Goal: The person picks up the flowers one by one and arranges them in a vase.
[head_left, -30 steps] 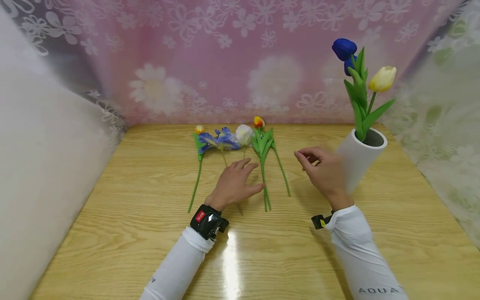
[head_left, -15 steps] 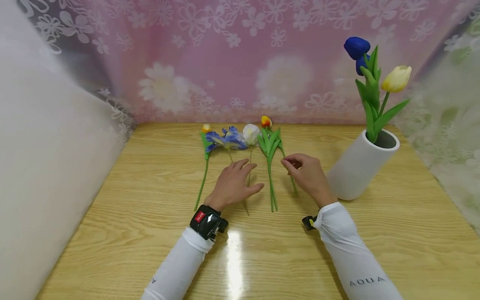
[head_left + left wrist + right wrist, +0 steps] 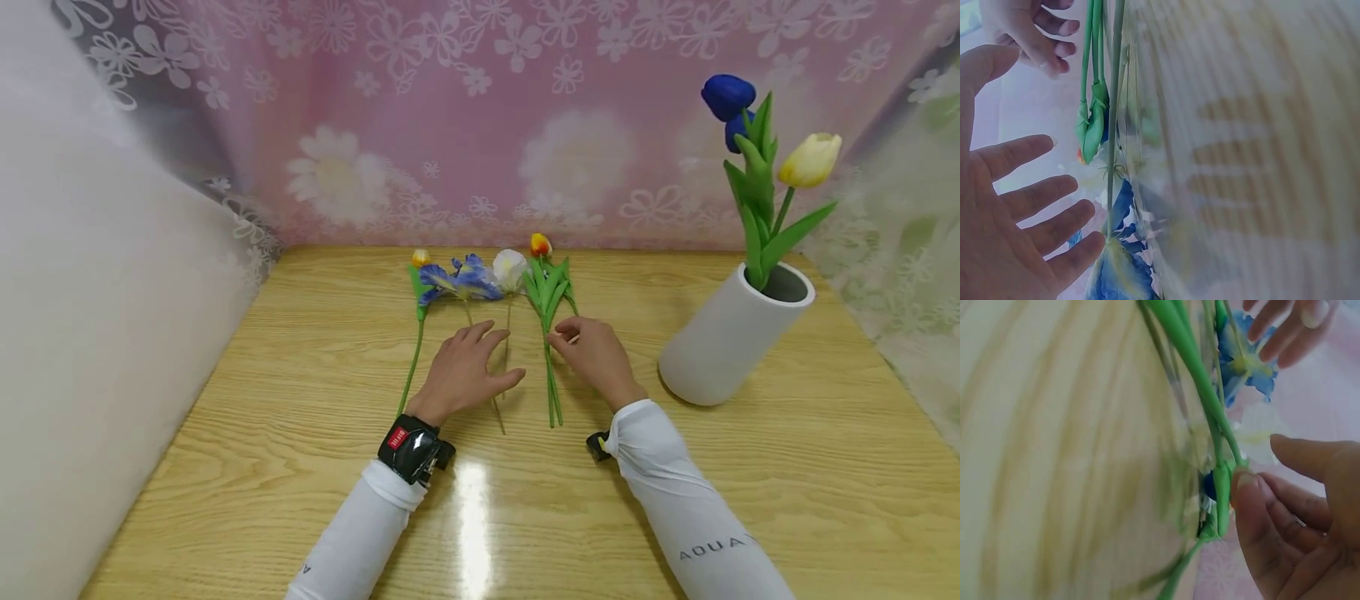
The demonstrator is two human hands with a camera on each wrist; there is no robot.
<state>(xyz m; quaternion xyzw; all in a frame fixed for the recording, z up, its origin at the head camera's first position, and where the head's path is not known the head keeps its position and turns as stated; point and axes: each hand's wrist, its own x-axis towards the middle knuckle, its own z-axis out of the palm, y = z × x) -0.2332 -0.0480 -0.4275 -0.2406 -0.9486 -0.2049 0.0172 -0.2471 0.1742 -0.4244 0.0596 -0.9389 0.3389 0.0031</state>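
The right hand (image 3: 596, 354), loosely curled with thumb and forefinger parted, grasps nothing; the green tulip stems (image 3: 552, 387) lie just left of its fingertips, contact unclear. The left hand (image 3: 465, 362), fingers spread and holding nothing, is over the blue flower's (image 3: 468, 279) stem. Rightward on the tabletop (image 3: 300, 400), a white vase (image 3: 723, 342) holds tulips (image 3: 759, 187).

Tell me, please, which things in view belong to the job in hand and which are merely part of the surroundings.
Probably the job: white vase; its blue tulips and pale yellow tulip; orange-and-white tulip; blue flower; white flower; red-and-yellow tulip; leafy green stems.

Probably just surroundings: wooden table; pink floral curtain; black wrist devices.
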